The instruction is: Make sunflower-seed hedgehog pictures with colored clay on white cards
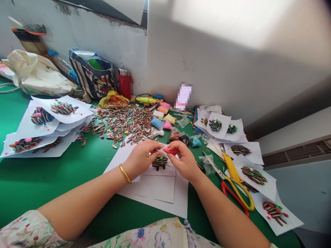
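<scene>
My left hand [143, 157], with a gold bangle on its wrist, pinches a bit of clear plastic wrap [162, 146]. Between the fingers of my right hand [184, 161] is a lump of pinkish-red modelling clay [171, 151], close against the wrap. Both hands meet just above a small hedgehog picture [159, 162] made of striped sunflower seeds with green dots and dark feet, partly covered by my fingers. That picture lies on white paper sheets [160, 189]. Beyond my hands are brown clay [174, 134] and black clay [184, 138] in clear bags.
A heap of sunflower seeds [129, 122] spreads across the green table [98, 175]. Finished seed pictures lie in stacks at left [62, 117] and right [245, 148]. Yellow-and-red-handled scissors [236, 189] and a yellow cutter [231, 167] lie right. A red flask [124, 85] stands behind.
</scene>
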### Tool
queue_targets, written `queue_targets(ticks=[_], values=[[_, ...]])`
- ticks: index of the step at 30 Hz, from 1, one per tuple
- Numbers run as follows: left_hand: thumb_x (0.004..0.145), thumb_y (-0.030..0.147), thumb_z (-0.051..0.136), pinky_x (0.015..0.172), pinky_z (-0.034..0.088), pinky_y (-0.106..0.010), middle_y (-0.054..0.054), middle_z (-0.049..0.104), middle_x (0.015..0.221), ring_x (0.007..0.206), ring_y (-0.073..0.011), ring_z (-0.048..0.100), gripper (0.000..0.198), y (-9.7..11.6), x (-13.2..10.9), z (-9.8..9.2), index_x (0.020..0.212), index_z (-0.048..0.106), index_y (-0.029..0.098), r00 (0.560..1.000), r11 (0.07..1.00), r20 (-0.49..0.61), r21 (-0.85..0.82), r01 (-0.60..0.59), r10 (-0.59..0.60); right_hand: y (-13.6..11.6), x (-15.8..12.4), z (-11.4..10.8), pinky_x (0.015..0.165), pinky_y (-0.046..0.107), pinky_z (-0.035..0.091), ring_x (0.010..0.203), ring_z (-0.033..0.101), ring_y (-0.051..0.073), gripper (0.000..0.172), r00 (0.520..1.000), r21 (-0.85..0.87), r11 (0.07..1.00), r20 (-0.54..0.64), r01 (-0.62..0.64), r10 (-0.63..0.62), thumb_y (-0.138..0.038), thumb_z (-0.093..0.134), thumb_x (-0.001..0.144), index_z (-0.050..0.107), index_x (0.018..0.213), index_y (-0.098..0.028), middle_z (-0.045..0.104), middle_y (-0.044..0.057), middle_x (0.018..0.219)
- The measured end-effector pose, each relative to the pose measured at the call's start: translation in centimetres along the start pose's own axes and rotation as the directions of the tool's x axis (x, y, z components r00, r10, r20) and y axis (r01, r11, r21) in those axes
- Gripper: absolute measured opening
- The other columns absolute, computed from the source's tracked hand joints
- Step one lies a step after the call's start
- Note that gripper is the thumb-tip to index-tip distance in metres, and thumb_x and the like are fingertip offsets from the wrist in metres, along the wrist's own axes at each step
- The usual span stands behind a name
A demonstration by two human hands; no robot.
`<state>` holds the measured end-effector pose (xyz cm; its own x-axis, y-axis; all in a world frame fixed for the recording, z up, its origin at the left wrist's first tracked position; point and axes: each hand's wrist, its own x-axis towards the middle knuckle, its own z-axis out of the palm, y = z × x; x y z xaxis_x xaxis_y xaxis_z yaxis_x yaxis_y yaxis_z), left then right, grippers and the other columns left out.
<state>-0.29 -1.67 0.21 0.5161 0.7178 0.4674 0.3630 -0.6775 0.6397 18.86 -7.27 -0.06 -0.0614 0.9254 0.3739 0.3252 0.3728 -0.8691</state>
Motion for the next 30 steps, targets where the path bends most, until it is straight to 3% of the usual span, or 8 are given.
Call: queue_targets(ticks=[7, 13, 18, 26, 30], values=[[0.089, 0.027, 0.063, 0.086, 0.054, -0.034, -0.007, 0.069, 0.105, 0.096, -0.0192, 0.065, 0.015, 0.3, -0.3, 0.2, 0.100, 0.072, 0.021, 0.997, 0.997, 0.005, 0.040, -0.073, 0.072, -0.6, -0.1, 0.2, 0.077, 0.032, 0.051, 0.085, 0.061, 0.017, 0.008, 0.998, -0.055, 0.998, 0.052, -0.032, 0.035, -0.023, 0.060, 0.088, 0.060, 0.096, -0.023, 0.064, 0.003, 0.095], [0.091, 0.024, 0.059, 0.082, 0.055, -0.035, -0.008, 0.068, 0.096, 0.089, -0.0189, 0.064, 0.013, 0.7, -0.2, -0.2, 0.087, 0.071, 0.018, 0.975, 0.971, -0.036, 0.104, -0.213, 0.218, -0.9, -0.2, 0.1, 0.068, 0.030, 0.050, 0.073, 0.060, 0.016, 0.005, 0.990, -0.091, 0.990, 0.079, -0.109, 0.117, -0.026, 0.057, 0.090, 0.060, 0.093, -0.023, 0.064, 0.001, 0.084], [0.091, 0.026, 0.060, 0.084, 0.052, -0.037, -0.009, 0.069, 0.098, 0.092, -0.0206, 0.063, 0.013, 0.3, 0.0, -0.4, 0.087, 0.070, 0.019, 0.958, 0.951, -0.059, 0.154, -0.268, 0.279, -0.8, -0.3, -0.2, 0.069, 0.030, 0.050, 0.076, 0.061, 0.016, 0.008, 0.983, 0.002, 0.984, 0.043, -0.180, 0.180, -0.029, 0.056, 0.091, 0.059, 0.094, -0.022, 0.064, 0.001, 0.084], [0.091, 0.029, 0.060, 0.085, 0.048, -0.036, -0.008, 0.067, 0.100, 0.094, -0.0206, 0.060, 0.010, 0.3, 0.2, -0.7, 0.091, 0.064, 0.020, 0.950, 0.935, 0.058, 0.166, -0.314, 0.308, -0.4, -0.3, 0.1, 0.065, 0.029, 0.053, 0.069, 0.064, 0.015, 0.014, 0.960, 0.226, 0.934, 0.089, -0.278, 0.264, -0.035, 0.056, 0.091, 0.057, 0.094, -0.022, 0.064, -0.001, 0.078], [0.094, 0.026, 0.053, 0.084, 0.046, -0.036, -0.007, 0.067, 0.096, 0.091, -0.0204, 0.059, 0.013, 0.4, 0.2, -0.8, 0.088, 0.063, 0.020, 0.949, 0.930, 0.088, 0.191, -0.313, 0.301, -0.3, -0.4, 0.1, 0.067, 0.030, 0.054, 0.070, 0.064, 0.014, 0.018, 0.959, 0.252, 0.928, 0.136, -0.276, 0.248, -0.038, 0.053, 0.094, 0.058, 0.102, -0.023, 0.064, 0.000, 0.080]])
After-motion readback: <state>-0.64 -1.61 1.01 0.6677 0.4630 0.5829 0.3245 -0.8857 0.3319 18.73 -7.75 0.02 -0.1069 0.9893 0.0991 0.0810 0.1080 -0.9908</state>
